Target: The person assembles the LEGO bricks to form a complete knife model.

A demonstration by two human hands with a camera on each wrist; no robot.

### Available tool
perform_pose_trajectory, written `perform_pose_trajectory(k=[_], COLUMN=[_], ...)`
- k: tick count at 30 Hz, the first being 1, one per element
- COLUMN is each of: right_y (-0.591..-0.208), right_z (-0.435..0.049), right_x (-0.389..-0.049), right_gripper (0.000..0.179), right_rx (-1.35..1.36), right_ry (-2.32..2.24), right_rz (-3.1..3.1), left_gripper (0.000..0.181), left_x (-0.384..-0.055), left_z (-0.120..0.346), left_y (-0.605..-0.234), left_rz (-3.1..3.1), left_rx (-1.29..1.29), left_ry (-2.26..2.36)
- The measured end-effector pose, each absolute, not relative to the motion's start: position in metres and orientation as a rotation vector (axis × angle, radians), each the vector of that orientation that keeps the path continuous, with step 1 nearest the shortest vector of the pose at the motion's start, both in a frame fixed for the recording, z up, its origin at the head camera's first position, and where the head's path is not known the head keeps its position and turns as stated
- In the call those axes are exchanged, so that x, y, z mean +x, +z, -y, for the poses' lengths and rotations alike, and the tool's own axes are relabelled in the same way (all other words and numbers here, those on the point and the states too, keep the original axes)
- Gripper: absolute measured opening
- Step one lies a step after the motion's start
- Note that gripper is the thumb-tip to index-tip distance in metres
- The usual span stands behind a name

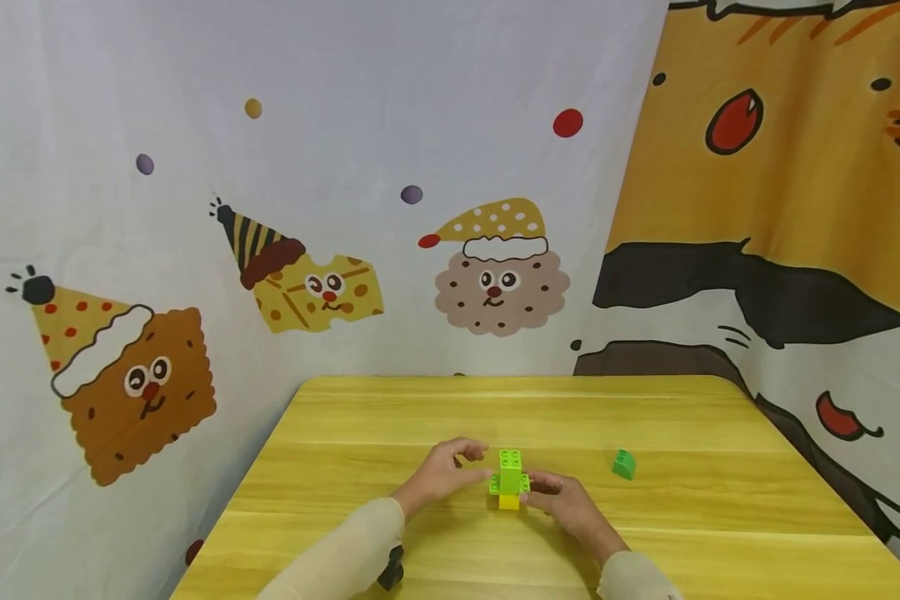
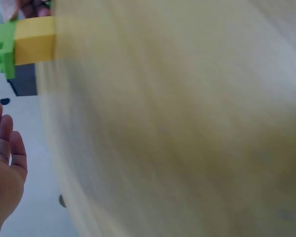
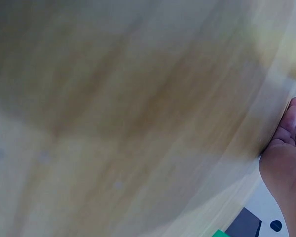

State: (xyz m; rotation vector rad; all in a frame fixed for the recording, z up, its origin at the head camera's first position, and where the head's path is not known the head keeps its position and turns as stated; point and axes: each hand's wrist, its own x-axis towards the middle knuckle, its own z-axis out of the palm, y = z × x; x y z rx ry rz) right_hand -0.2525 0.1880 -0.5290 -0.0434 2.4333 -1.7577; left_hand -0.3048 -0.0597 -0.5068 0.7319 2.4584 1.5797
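Observation:
A small stack of toy building blocks (image 1: 510, 475) stands upright on the table. It has a yellow block (image 2: 34, 40) at the bottom, a wider green piece (image 2: 9, 57) across it and a tall light green block on top. My left hand (image 1: 442, 475) is to the left of the stack, fingers apart and loosely bent, holding nothing; its fingers (image 2: 5, 133) look relaxed in the left wrist view. On the other side, my right hand (image 1: 566, 504) pinches the right end of the wide green piece between thumb and fingers. The right wrist view shows only part of that hand.
A darker green sloped block (image 1: 624, 464) lies on the wooden table (image 1: 420, 408), to the right of the stack and farther back. Behind the table's far edge hangs a cloth (image 1: 390, 125) printed with cartoon figures. A black object (image 1: 392, 569) sits by the left sleeve.

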Motion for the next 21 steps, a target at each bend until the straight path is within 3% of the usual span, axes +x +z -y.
perform_pose_trajectory(k=[5,14,21], right_y=[-0.528,-0.527,-0.527], right_z=[-0.187,-0.187,-0.188], right_x=[-0.253,-0.252,-0.251], right_gripper=[0.051,0.052,0.053], right_rx=[-0.028,-0.064,-0.094], right_ry=[-1.769,-1.778,-1.779], right_rz=[-2.432,-2.423,-2.412], left_gripper=[0.053,0.054,0.036], left_x=[-0.305,-0.308,-0.304], left_z=[0.064,0.059,0.053], left_y=[-0.515,-0.527,-0.532], left_rz=[-2.435,-2.405,-2.403], left_rx=[0.712,0.771,0.747], left_ry=[1.532,1.494,1.485])
